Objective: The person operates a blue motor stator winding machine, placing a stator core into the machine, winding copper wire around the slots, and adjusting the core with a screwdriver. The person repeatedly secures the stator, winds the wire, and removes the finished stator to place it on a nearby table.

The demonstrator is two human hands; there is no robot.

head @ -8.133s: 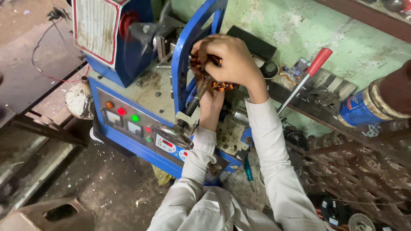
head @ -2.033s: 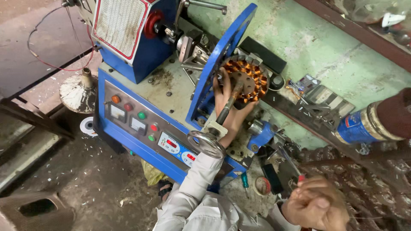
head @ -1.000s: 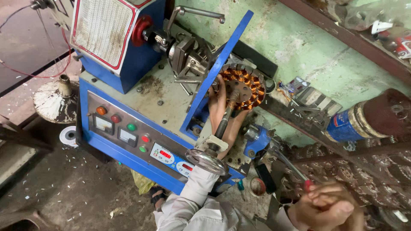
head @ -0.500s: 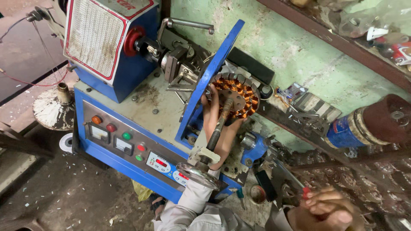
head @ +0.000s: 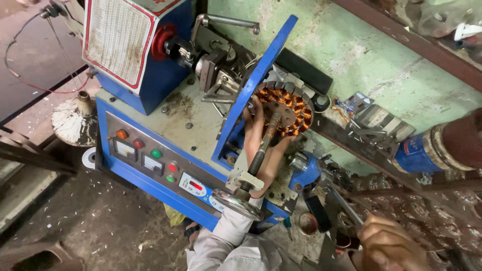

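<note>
- While the blue winding machine point(head: 150, 150) stands on the dirty floor, the left hand point(head: 261, 150) reaches up behind its threaded shaft point(head: 261, 150), fingers spread and cupping the copper-wound stator point(head: 286, 108).
- The stator sits on the shaft's far end, just beside the upright blue plate point(head: 251, 95).
- The right hand point(head: 389, 246), low at the frame edge, curls tight around a thin metal tool point(head: 346, 208).
- A silver handwheel point(head: 236, 203) caps the shaft's near end.

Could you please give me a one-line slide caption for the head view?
Left hand steadies a copper-wound stator on a blue winding machine; right hand grips a metal rod.
</note>
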